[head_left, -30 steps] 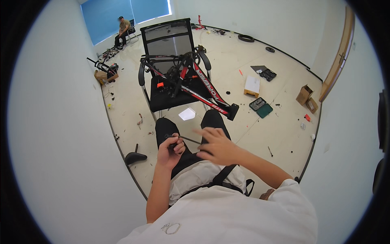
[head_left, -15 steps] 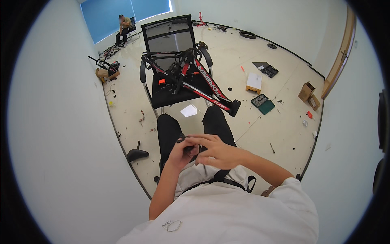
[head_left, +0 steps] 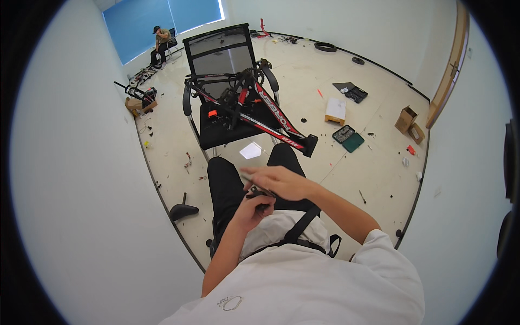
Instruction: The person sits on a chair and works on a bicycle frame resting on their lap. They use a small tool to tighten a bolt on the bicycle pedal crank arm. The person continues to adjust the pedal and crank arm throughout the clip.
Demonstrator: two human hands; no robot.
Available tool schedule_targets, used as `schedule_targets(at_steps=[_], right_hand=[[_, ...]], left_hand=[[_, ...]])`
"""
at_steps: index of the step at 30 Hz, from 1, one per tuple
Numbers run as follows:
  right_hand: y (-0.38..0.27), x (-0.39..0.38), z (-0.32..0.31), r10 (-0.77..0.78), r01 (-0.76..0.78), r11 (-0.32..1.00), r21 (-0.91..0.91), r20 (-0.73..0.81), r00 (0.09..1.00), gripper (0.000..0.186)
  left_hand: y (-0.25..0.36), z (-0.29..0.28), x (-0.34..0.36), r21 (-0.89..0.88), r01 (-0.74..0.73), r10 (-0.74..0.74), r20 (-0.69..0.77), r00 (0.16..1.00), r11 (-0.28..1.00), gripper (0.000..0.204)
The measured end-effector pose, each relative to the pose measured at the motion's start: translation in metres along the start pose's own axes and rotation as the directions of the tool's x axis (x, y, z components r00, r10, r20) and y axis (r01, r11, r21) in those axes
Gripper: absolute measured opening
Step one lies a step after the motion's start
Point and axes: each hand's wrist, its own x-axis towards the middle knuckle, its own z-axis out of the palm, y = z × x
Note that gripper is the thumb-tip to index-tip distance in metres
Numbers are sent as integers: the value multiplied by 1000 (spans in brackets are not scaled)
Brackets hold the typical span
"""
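Small black part (head_left: 258, 194) clamped in the curled fingers of the left hand (head_left: 251, 213), held over the lap; its outline is mostly covered by both hands. Right hand (head_left: 284, 183) poised across it, fingers stretched and blurred; whether anything is gripped there cannot be told. Chair (head_left: 216, 139) seat beyond partly hidden by a bicycle frame (head_left: 275, 111).
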Motion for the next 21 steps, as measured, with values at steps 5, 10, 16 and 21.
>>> schedule_targets(at_steps=[5,10,16,21], right_hand=[[-13,-6,31,-311,351,894,-278,180,933,23],[-44,8,46,-198,292,913,-285,317,928,21],[-44,50,-2,-99,86,964,-251,-39,994,27],[80,33,-31,14,-140,836,-530,-235,972,36]], left_hand=[[0,-14,0,-280,-97,98,-12,995,955,14],[-7,-29,5,-315,-80,123,119,985,946,11],[22,7,-21,-59,-120,128,153,980,991,8],[54,10,-36,-98,-343,350,60,935,934,4]])
